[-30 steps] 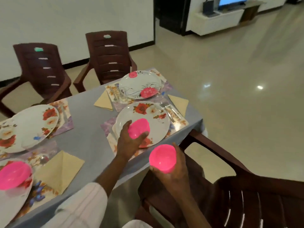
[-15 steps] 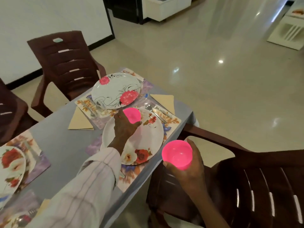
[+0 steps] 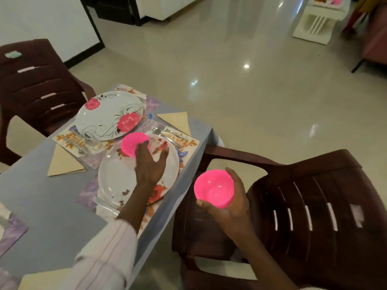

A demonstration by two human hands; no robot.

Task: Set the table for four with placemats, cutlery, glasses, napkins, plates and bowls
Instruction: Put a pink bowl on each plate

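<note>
Head view: left hand (image 3: 149, 164) has just released a pink bowl (image 3: 133, 143) onto the near plate (image 3: 117, 181), fingers spread; right hand (image 3: 232, 208) grasps a second bowl (image 3: 213, 190) off the table (image 3: 41, 195), likely for the far plate (image 3: 109, 116).

Bare tabletop (image 3: 48, 197) left; brown chair (image 3: 314, 206) crowds right.

Pink bowls (image 3: 132, 143), 2; floral plates (image 3: 109, 116), 2; yellow napkins (image 3: 176, 121), 3, one cut off by the frame edge; floral placemats (image 3: 188, 143), 3, one partly in view; cutlery clusters (image 3: 167, 132), 2, pieces too blurred to count; brown chairs (image 3: 314, 206), 2.
</note>
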